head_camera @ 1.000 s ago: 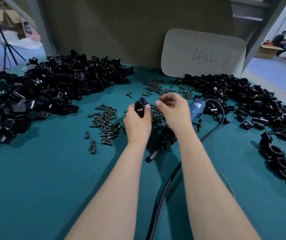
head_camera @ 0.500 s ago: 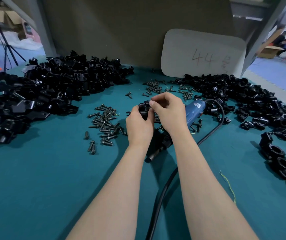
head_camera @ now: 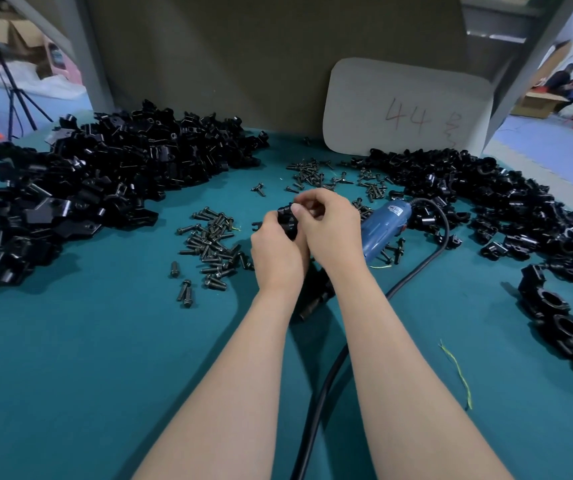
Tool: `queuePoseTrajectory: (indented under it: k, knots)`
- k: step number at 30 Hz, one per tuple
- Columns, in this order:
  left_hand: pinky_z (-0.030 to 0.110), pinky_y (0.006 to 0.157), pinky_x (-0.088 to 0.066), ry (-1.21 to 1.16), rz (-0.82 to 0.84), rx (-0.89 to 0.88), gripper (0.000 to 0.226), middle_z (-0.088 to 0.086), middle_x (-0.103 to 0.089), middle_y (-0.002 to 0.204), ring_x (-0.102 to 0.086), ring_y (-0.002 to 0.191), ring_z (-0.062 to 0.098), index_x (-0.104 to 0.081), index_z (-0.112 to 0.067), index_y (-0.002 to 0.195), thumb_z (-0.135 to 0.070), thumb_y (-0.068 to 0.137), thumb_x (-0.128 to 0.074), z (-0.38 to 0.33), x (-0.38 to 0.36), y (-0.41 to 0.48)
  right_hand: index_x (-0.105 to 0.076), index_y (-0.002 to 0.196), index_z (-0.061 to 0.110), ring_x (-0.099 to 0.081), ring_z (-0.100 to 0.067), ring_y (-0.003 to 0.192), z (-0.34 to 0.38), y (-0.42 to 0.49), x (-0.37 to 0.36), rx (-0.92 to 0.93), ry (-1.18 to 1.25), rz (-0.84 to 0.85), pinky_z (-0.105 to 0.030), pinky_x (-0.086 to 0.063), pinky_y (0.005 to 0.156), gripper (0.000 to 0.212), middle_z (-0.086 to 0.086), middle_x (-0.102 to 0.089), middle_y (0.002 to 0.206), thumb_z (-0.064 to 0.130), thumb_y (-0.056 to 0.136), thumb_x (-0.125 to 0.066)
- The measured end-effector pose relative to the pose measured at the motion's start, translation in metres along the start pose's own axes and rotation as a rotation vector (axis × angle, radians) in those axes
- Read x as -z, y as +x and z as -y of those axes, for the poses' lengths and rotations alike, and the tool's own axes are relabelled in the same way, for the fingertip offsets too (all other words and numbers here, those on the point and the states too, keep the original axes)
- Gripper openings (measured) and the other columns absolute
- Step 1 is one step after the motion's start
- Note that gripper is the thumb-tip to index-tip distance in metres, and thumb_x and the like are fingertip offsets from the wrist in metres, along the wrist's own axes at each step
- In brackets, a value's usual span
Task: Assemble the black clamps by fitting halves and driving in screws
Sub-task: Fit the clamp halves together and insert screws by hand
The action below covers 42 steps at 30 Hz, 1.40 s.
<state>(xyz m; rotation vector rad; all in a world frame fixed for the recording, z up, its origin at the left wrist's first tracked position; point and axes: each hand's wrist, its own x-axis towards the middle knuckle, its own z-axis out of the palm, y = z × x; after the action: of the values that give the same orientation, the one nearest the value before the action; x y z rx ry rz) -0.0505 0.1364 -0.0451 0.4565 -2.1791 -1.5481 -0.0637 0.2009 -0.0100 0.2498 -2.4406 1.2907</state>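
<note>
**Two hands closed on one black clamp (head_camera: pixel 285 220)**

The left hand (head_camera: pixel 276 252) grips the black clamp from below and from the near side, its fingers curled round the part so that only the clamp's upper portion shows above the knuckles. The right hand (head_camera: pixel 334 231) comes in from the right. Its thumb and curled fingers pinch at the clamp's top edge, and its fingertips touch those of the left hand. Whether a screw sits between those fingertips cannot be told. The clamp is held up off the green table (head_camera: pixel 70 368), above its middle, between the two wrists and slightly beyond them.

Just left of the hands lies a loose scatter of screws (head_camera: pixel 213 249). A second scatter of far screws (head_camera: pixel 314 172) lies beyond the hands, toward a pale card (head_camera: pixel 406 109) marked "44".

A large left heap of black parts (head_camera: pixel 98 188) fills the table's far left, well apart from the hands. A right heap of black parts (head_camera: pixel 486 199) curves along the far right. Ring-shaped clamps (head_camera: pixel 555 317) lie at the right edge.

A blue power screwdriver (head_camera: pixel 382 227) lies on the table just beside the right hand. Its black cable (head_camera: pixel 326 386) runs toward the camera between the forearms. A yellow-green thread (head_camera: pixel 458 372) lies near the right forearm.
</note>
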Motion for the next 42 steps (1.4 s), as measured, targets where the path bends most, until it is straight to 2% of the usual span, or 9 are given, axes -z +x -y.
queuePoseTrajectory:
  k: [4, 7, 13, 17, 22, 29, 34, 37, 42]
  knots:
    - [0.030, 0.066, -0.038, 0.039, -0.011, -0.001, 0.040, -0.011, -0.050, 0.079, -0.052, 0.079, 0.018, -0.052, -0.010, 0.127, -0.034, 0.095, -0.053, 0.000, -0.002, 0.001, -0.062, 0.106, 0.012, -0.051, -0.001, 0.078, -0.002, 0.002, 0.000, -0.013, -0.048, 0.037, -0.011, -0.036, 0.075, 0.013, 0.004, -0.059, 0.095, 0.014, 0.093, -0.059]
    - [0.032, 0.067, -0.042, 0.070, 0.007, -0.014, 0.040, 0.002, -0.062, 0.099, -0.055, 0.084, 0.019, -0.050, -0.011, 0.130, -0.032, 0.096, -0.051, 0.002, -0.002, 0.000, -0.058, 0.106, 0.010, -0.055, -0.016, 0.098, -0.004, 0.002, -0.003, -0.055, -0.091, 0.045, -0.024, -0.042, 0.086, 0.016, -0.004, -0.061, 0.107, 0.022, 0.096, -0.054]
    - [0.031, 0.062, -0.041, 0.108, 0.027, -0.134, 0.033, -0.012, -0.045, 0.068, -0.055, 0.072, 0.021, -0.055, -0.010, 0.117, -0.035, 0.095, -0.052, 0.001, -0.001, -0.003, -0.053, 0.093, 0.012, -0.051, -0.019, 0.086, -0.012, 0.005, -0.002, -0.079, -0.268, 0.024, -0.028, -0.032, 0.071, 0.028, -0.003, -0.059, 0.094, 0.038, 0.099, -0.045]
    - [0.032, 0.065, -0.041, 0.100, 0.022, -0.144, 0.040, -0.012, -0.044, 0.071, -0.051, 0.074, 0.022, -0.053, -0.007, 0.122, -0.036, 0.094, -0.054, 0.001, -0.001, -0.004, -0.057, 0.095, 0.013, -0.053, -0.015, 0.085, -0.012, 0.003, 0.004, -0.102, -0.189, 0.044, -0.025, -0.033, 0.071, 0.031, 0.003, -0.060, 0.087, 0.043, 0.096, -0.049]
    - [0.035, 0.066, -0.043, 0.108, 0.021, -0.102, 0.034, -0.011, -0.042, 0.071, -0.055, 0.081, 0.027, -0.052, -0.011, 0.120, -0.032, 0.093, -0.053, 0.001, 0.000, -0.002, -0.054, 0.103, 0.017, -0.048, -0.008, 0.088, -0.008, 0.004, 0.010, -0.071, -0.139, 0.150, -0.014, -0.030, 0.073, 0.012, 0.008, -0.053, 0.094, 0.025, 0.095, -0.056]
    - [0.031, 0.064, -0.036, 0.122, 0.022, -0.169, 0.035, -0.016, -0.036, 0.067, -0.048, 0.071, 0.021, -0.053, -0.008, 0.120, -0.031, 0.095, -0.054, 0.001, -0.001, -0.005, -0.053, 0.089, 0.011, -0.052, -0.020, 0.082, -0.011, 0.004, 0.006, -0.056, -0.226, 0.043, -0.028, -0.031, 0.068, 0.029, -0.002, -0.059, 0.086, 0.038, 0.099, -0.046]
    - [0.031, 0.067, -0.039, 0.085, 0.007, -0.132, 0.036, -0.012, -0.039, 0.072, -0.053, 0.077, 0.022, -0.053, -0.007, 0.121, -0.032, 0.094, -0.056, 0.001, -0.002, -0.003, -0.054, 0.091, 0.020, -0.050, -0.004, 0.078, -0.011, 0.004, 0.009, -0.089, -0.105, 0.073, -0.016, -0.034, 0.064, 0.019, 0.014, -0.055, 0.080, 0.039, 0.094, -0.055]
    - [0.030, 0.063, -0.036, 0.093, -0.004, -0.118, 0.035, -0.016, -0.036, 0.068, -0.045, 0.064, 0.014, -0.054, -0.008, 0.118, -0.033, 0.094, -0.054, 0.002, -0.003, -0.003, -0.052, 0.094, 0.020, -0.048, -0.007, 0.082, -0.008, 0.005, 0.010, -0.057, -0.132, 0.104, -0.014, -0.032, 0.062, 0.009, 0.010, -0.054, 0.088, 0.027, 0.095, -0.056]
    - [0.024, 0.050, -0.029, 0.123, 0.011, -0.126, 0.031, -0.015, -0.038, 0.067, -0.037, 0.059, -0.002, -0.054, -0.008, 0.116, -0.032, 0.096, -0.051, 0.003, -0.004, -0.003, -0.053, 0.099, 0.012, -0.050, -0.016, 0.087, -0.007, 0.006, 0.003, -0.050, -0.205, 0.063, -0.027, -0.035, 0.074, 0.021, 0.000, -0.056, 0.093, 0.033, 0.098, -0.049]
